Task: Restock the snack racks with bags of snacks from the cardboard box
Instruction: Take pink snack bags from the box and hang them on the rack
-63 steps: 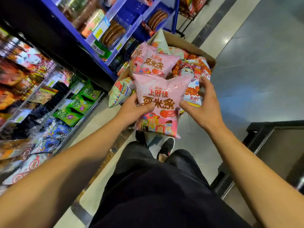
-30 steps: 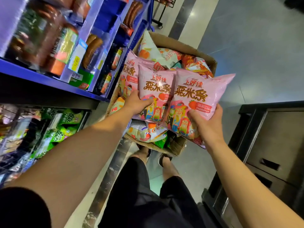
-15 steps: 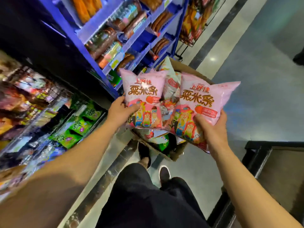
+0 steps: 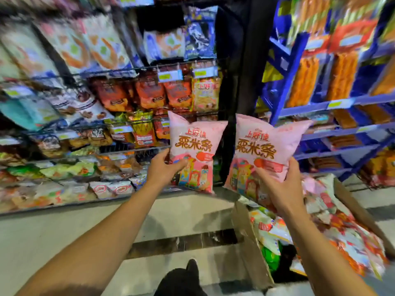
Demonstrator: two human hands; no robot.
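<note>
Below the right hand [image 4: 282, 186] an open brown cardboard box [image 4: 248, 240] sits on the floor, full of mixed snack bags. The left hand [image 4: 162, 169] grips the lower left edge of one pink puffed snack bag [image 4: 195, 146], and the right hand clasps a second, matching pink bag [image 4: 265, 144] just beside it. Beyond both bags, close behind, stands a crowded wire snack rack [image 4: 119, 124], with blue shelving [image 4: 333, 103] behind the right bag.

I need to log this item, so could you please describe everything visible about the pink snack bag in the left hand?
The left pink snack bag is a puffy, glossy plastic pillow pack with brown-and-yellow Chinese lettering, a strawberry and cartoon figures low down. It is sealed, upright, tilted slightly, held in the air before the wire snack rack. The left hand grips its lower left edge.
</note>
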